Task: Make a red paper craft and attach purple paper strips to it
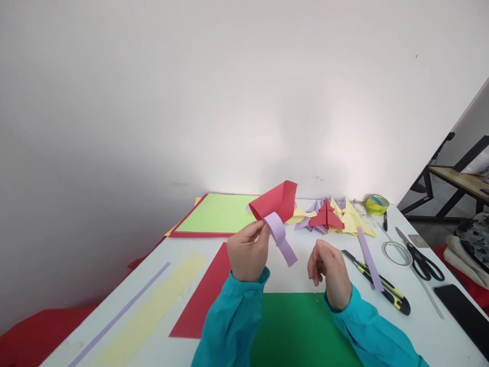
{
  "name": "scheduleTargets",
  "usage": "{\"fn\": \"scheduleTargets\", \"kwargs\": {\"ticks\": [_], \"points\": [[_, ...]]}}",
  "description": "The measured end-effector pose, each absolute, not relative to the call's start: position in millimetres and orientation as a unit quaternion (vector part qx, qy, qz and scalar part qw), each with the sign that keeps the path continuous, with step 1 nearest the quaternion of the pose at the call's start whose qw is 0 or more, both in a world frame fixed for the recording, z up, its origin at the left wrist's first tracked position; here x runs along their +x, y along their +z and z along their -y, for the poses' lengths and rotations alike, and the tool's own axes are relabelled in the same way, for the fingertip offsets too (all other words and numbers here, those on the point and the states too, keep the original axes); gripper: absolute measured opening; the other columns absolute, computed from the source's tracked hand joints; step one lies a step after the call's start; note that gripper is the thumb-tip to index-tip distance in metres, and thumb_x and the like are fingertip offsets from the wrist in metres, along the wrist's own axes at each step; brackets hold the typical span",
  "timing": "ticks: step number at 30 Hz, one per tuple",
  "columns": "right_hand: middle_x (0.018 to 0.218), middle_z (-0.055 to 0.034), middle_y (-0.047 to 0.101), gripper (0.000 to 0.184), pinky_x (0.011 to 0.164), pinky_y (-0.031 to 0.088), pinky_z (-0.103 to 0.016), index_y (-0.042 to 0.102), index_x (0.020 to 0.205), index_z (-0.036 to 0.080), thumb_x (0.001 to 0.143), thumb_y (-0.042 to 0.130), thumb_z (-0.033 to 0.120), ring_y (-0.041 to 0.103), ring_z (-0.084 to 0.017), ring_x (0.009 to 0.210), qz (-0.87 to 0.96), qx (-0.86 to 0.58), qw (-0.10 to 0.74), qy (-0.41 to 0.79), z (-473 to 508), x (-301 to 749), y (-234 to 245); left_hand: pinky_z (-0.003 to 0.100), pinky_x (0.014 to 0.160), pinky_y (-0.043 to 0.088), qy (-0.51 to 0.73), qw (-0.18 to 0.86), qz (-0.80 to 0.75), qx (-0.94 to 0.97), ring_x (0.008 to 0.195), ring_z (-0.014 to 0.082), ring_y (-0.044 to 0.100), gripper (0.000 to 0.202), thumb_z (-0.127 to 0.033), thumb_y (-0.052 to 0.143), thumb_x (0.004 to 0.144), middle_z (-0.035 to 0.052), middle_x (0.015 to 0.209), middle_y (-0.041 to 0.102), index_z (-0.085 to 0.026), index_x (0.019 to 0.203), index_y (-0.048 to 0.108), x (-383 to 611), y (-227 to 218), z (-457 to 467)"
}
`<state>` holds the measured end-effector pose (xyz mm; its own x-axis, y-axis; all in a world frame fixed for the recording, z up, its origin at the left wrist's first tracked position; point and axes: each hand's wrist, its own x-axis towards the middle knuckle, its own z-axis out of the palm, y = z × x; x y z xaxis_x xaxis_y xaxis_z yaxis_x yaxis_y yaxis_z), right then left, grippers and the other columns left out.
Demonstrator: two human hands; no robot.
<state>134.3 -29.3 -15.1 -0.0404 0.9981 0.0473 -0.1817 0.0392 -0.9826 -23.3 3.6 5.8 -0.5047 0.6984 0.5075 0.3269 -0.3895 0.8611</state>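
My left hand [250, 250] pinches a rolled sheet of red paper [275, 201] together with a curled purple paper strip [280, 235], raised over the table. The strip's loose end hangs down to the right. Apart from it on the right, my right hand [328, 267] hovers with loosely bent fingers and nothing visible in them. Beneath both forearms lies a green mat [301, 326]. Left of it, a flat red paper strip [210, 298] is partly hidden by my left sleeve.
Green and red sheets [214, 214] lie at the back; folded paper shapes [328, 216] stand beside them. Yellow [153, 308] and purple strips [122, 311] lie left. To the right are a utility knife [389, 293], scissors [420, 260], tape rolls [376, 204] and a black phone-like slab [462, 308].
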Motion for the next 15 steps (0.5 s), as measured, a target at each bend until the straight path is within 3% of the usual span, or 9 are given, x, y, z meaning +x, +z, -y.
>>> {"fn": "scheduleTargets", "kwargs": {"ticks": [4,8,15], "points": [[0.045,0.004,0.055,0.038,0.035,0.023,-0.019,0.046,0.066,0.018,0.086,0.044,0.05,0.039,-0.005,0.032,0.464,-0.43,0.579,0.515,26.2,142.1,-12.7,0.026,0.051,0.05,0.697,0.346,-0.47,0.417,0.056,0.0173,0.061,0.01,-0.025,0.071,0.059,-0.0001,0.054,0.065,-0.016,0.064,0.071,-12.8,7.6,-6.7],[0.047,0.0056,0.055,0.029,0.035,0.022,-0.018,0.048,0.08,0.019,0.085,0.048,0.048,0.039,-0.005,0.031,0.466,-0.429,0.582,0.51,23.4,145.4,-10.7,0.026,0.055,0.053,0.686,0.553,-0.384,0.275,0.06,0.0158,0.063,0.013,-0.024,0.075,0.06,0.0022,0.062,0.068,-0.013,0.063,0.069,-3.4,6.2,-11.7],[0.052,0.0056,0.057,0.03,0.034,0.025,-0.018,0.049,0.093,0.019,0.082,0.053,0.046,0.04,-0.005,0.032,0.476,-0.433,0.582,0.497,20.7,146.3,-11.0,0.026,0.076,0.054,0.643,0.689,-0.286,0.172,0.086,0.0179,0.067,0.013,-0.019,0.06,0.079,0.0105,0.09,0.072,-0.011,0.085,0.068,14.3,7.9,-9.2]]}}
